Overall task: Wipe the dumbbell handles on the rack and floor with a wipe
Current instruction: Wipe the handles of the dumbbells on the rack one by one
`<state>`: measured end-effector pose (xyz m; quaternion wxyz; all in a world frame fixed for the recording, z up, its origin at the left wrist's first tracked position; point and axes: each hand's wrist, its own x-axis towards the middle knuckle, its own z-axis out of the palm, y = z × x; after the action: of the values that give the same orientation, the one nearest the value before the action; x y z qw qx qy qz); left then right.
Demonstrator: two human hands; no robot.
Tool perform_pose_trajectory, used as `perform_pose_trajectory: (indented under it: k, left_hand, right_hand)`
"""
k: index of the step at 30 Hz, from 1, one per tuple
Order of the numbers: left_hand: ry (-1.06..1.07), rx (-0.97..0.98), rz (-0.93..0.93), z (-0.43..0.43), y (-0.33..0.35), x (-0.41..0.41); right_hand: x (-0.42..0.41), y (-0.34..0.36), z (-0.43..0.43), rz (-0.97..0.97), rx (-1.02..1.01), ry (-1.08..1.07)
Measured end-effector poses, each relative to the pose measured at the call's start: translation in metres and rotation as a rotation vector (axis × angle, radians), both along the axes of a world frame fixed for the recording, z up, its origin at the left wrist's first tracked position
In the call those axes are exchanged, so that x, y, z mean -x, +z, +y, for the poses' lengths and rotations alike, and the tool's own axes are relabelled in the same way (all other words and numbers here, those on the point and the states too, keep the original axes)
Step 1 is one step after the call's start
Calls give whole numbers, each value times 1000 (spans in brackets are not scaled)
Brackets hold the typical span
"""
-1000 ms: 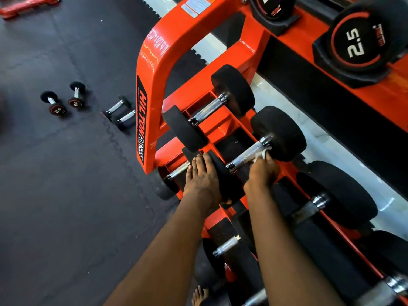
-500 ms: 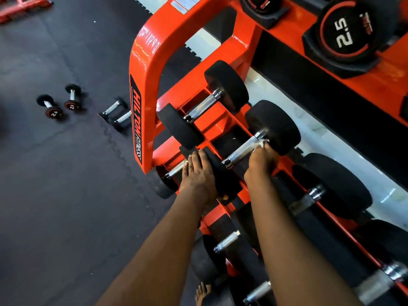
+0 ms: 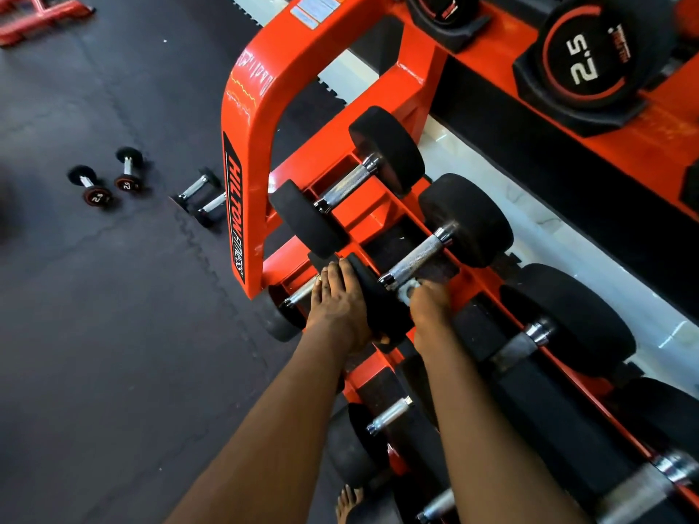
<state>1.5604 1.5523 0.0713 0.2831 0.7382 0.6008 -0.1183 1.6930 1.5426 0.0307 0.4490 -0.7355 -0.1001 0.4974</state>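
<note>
Four small dumbbells lie well apart from the rack on the dark rubber floor (image 3: 94, 334), toward its far left: one pair with red-ringed ends (image 3: 89, 185) and one chrome-handled pair (image 3: 200, 196) nearer the rack's end post. The orange rack (image 3: 246, 107) runs along the floor's right edge, with a pale tiled strip (image 3: 529, 209) behind it and a red frame (image 3: 38, 13) in the far left corner. On the rack's lower tier, the left hand (image 3: 340, 304) lies flat, fingers straight, on the near head of a black dumbbell (image 3: 465, 217). The right hand (image 3: 429, 308) is curled round a white wipe (image 3: 408, 291), pressed to the near end of that dumbbell's knurled handle (image 3: 414, 259). The hands are apart, the head between them.
</note>
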Motion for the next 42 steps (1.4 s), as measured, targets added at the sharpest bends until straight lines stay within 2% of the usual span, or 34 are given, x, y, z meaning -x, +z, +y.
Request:
perform_pose_trajectory:
  k: [6,10,12,15,18,20,22,24,26,27,29,30,34,35,39,41,42]
  left_hand:
    - [8,-17,0,0,-2,-1]
    - [0,-5,7,0,1,0]
    - [-5,6,3,0,1,0]
    - [0,2,-3,-1,2,0]
    - [-3,5,-4,0,2,0]
    - [-3,15,10,0,2,-1]
    - [2,20,18,0,2,-1]
    - [5,19,11,2,1,-1]
    - [7,16,15,0,2,-1]
    - [5,17,17,0,4,-1]
    - [-1,19,20,0,5,-1]
    - [-6,22,21,0,5,-1]
    - [-1,18,35,1,5,-2]
    - [-7,20,38,1,5,-2]
    - [-11,9,40,0,5,-1]
    - [-9,5,48,1,3,-1]
    - [-8,4,54,1,2,-2]
  right_hand:
    - [-6,-27,26,118,-63,-20]
    - [-3,-7,-3,-35,-19,27]
    - [0,5,-11,-248,-81,61]
    - [3,30,-8,-813,-69,152]
    - [-1,28,-9,-1282,-150,480]
    - [-8,18,-12,-1470,-178,741]
    - [-14,14,-7,-1480,-221,1022]
    - [-28,12,8,-1398,-350,1301]
    - [-52,15,26,-1458,-428,1429]
    - [-62,25,36,-1546,-357,1478]
    - [-68,44,48,-1676,-85,1465]
    - [-62,48,47,-1686,-39,1433]
    - [-42,27,29,-1456,-325,1678]
    - [-48,26,33,-1446,-335,1693]
    - [-66,33,51,-1624,-40,1327]
    - [-49,28,38,-1537,-109,1322]
    - [-41,21,26,-1456,-238,1378]
